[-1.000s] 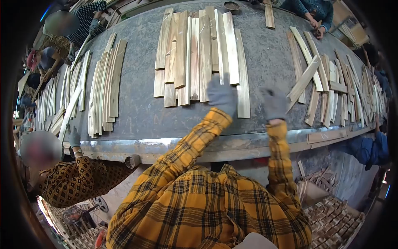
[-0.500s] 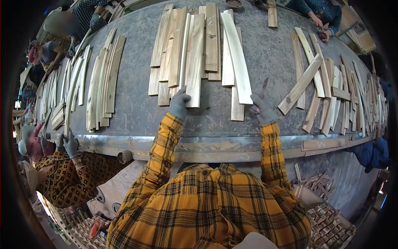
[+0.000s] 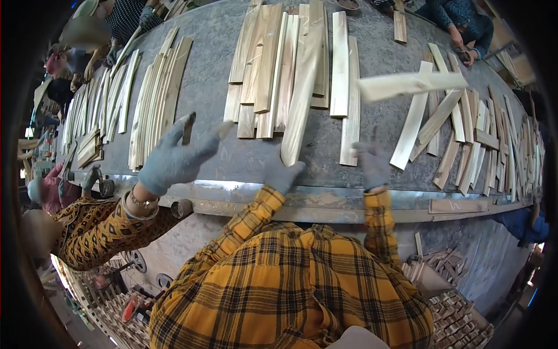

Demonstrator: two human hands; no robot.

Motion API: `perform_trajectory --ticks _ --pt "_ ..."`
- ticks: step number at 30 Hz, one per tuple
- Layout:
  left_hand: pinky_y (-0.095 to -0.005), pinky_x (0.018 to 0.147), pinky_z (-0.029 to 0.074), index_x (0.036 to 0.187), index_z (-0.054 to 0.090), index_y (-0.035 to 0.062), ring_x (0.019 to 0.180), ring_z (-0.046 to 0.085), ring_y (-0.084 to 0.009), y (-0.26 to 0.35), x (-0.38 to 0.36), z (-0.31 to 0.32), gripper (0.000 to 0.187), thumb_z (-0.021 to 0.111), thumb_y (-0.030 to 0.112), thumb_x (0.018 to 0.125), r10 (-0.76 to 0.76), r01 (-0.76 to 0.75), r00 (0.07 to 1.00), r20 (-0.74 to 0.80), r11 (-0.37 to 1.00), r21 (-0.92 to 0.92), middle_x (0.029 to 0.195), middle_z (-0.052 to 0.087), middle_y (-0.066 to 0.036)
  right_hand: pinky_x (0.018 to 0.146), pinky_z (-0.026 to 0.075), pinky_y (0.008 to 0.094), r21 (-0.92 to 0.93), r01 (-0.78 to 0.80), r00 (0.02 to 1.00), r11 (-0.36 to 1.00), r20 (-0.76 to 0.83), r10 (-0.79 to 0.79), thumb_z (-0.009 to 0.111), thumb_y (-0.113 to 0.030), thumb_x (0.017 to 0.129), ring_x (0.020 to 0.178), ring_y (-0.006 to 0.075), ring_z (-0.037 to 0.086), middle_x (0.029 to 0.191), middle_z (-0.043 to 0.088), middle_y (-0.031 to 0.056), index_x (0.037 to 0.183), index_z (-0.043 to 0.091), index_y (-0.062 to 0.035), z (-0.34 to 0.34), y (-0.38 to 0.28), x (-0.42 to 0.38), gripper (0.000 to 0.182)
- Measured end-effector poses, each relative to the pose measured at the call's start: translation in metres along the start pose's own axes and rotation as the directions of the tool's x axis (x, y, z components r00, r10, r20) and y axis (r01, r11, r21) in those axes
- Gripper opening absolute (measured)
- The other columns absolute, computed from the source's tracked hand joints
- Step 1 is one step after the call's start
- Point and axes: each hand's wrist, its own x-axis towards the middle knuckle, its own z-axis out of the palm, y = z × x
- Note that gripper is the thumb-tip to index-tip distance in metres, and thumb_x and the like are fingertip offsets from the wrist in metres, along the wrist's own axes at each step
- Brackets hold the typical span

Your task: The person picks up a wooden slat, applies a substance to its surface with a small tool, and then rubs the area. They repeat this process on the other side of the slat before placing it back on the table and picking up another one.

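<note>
My left hand (image 3: pixel 283 171), in a grey glove, is closed on the near end of a long pale wood strip (image 3: pixel 303 104), which slants away over the middle group of boards (image 3: pixel 268 64). My right hand (image 3: pixel 373 165), gloved and blurred, is beside the near end of another strip (image 3: pixel 350 131); its fingers and anything in them are unclear. Beyond it, a blurred pale strip (image 3: pixel 414 85) appears above the table, touched by no visible hand. A curved pale strip (image 3: pixel 411 122) lies by the right-hand pile.
A co-worker's gloved hand (image 3: pixel 177 158) reaches in from the left, fingers spread, near my left forearm. Strips stand in groups on the grey table (image 3: pixel 218 157) at left and right (image 3: pixel 491 131). Other people are at the far edge. A marked board (image 3: pixel 459 206) lies along the near edge.
The co-worker's hand has come in from the left. My left hand has moved right, onto a slanted strip. The pale strip beside my right hand has left that place, and a blurred strip appears farther right.
</note>
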Motion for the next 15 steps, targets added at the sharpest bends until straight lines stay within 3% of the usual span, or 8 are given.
perform_trajectory --ticks 1,5,8,9,10,12,13,15 --pt "-0.0377 0.087 0.047 0.125 0.043 0.0004 0.097 0.059 -0.0301 0.008 -0.004 0.001 0.072 0.077 0.026 0.066 -0.106 0.104 0.991 0.084 0.994 0.031 0.107 0.060 -0.018 0.077 0.046 0.0254 0.078 0.019 0.993 0.997 0.115 -0.027 0.069 -0.014 0.079 0.081 0.0107 0.059 0.089 0.068 0.0058 0.100 0.068 -0.0042 0.023 0.008 0.001 0.023" --pt "-0.0410 0.092 0.046 0.130 0.041 0.0028 0.109 0.055 -0.0336 0.063 -0.028 0.011 0.079 0.076 0.037 0.069 -0.234 0.189 0.950 0.208 0.958 0.215 0.117 0.055 -0.021 0.077 0.049 0.0236 0.482 -0.102 0.976 0.870 0.219 -0.008 0.076 -0.007 0.074 0.090 0.0138 0.059 0.102 0.064 0.0082 0.115 0.056 0.0057 0.081 0.031 0.015 0.047" --pt "-0.0417 0.094 0.044 0.132 0.039 0.0044 0.118 0.049 -0.0337 0.066 -0.024 0.023 0.079 0.073 0.042 0.072 0.170 -0.264 0.926 0.336 0.929 0.258 0.125 0.048 -0.021 0.075 0.050 0.0275 0.587 -0.042 0.999 0.809 0.032 0.028 0.073 -0.008 0.077 0.090 0.0159 0.059 0.099 0.063 0.0099 0.111 0.058 0.0065 0.037 0.021 0.021 0.040" --pt "-0.0406 0.097 0.042 0.132 0.039 0.0059 0.122 0.044 -0.0346 0.073 -0.013 0.029 0.077 0.070 0.045 0.074 0.153 -0.271 0.933 0.327 0.895 0.355 0.129 0.043 -0.021 0.073 0.051 0.0288 0.593 -0.016 1.000 0.805 0.010 0.012 0.071 -0.010 0.078 0.090 0.0164 0.059 0.099 0.063 0.0102 0.111 0.058 0.0065 0.009 0.014 0.022 0.039" --pt "-0.0412 0.097 0.042 0.132 0.039 0.0057 0.120 0.045 -0.0348 0.079 0.001 0.030 0.075 0.069 0.044 0.075 0.128 -0.241 0.948 0.293 0.888 0.392 0.128 0.043 -0.021 0.072 0.051 0.0300 0.509 -0.022 0.998 0.860 0.060 -0.010 0.069 -0.012 0.081 0.090 0.0171 0.060 0.102 0.063 0.0108 0.111 0.058 0.0061 -0.028 0.014 0.028 0.037" --pt "-0.0424 0.097 0.042 0.131 0.040 0.0053 0.115 0.048 -0.0351 0.095 0.043 0.033 0.072 0.068 0.042 0.077 0.098 -0.185 0.973 0.207 0.870 0.457 0.126 0.044 -0.022 0.073 0.052 0.0338 0.246 0.098 0.983 0.964 -0.177 -0.055 0.067 -0.017 0.081 0.089 0.0246 0.062 0.106 0.063 0.0166 0.111 0.059 0.0024 -0.073 0.000 0.038 0.035" --pt "-0.0428 0.096 0.042 0.131 0.040 0.0053 0.113 0.048 -0.0351 0.097 0.067 0.039 0.070 0.067 0.041 0.077 0.126 -0.214 0.970 0.206 0.842 0.495 0.126 0.044 -0.022 0.074 0.052 0.0359 -0.145 0.091 0.938 0.985 -0.320 -0.134 0.066 -0.019 0.082 0.090 0.0274 0.062 0.105 0.062 0.0174 0.110 0.060 0.0005 -0.079 -0.012 0.044 0.035" --pt "-0.0429 0.094 0.043 0.129 0.041 0.0054 0.110 0.049 -0.0351 0.095 0.104 0.049 0.067 0.067 0.040 0.078 0.209 -0.259 0.966 0.154 0.758 0.598 0.125 0.044 -0.021 0.075 0.051 0.0401 -0.778 -0.122 0.800 0.616 -0.445 -0.403 0.063 -0.024 0.082 0.091 0.0331 0.061 0.104 0.062 0.0189 0.110 0.061 -0.0031 -0.081 -0.042 0.056 0.035"
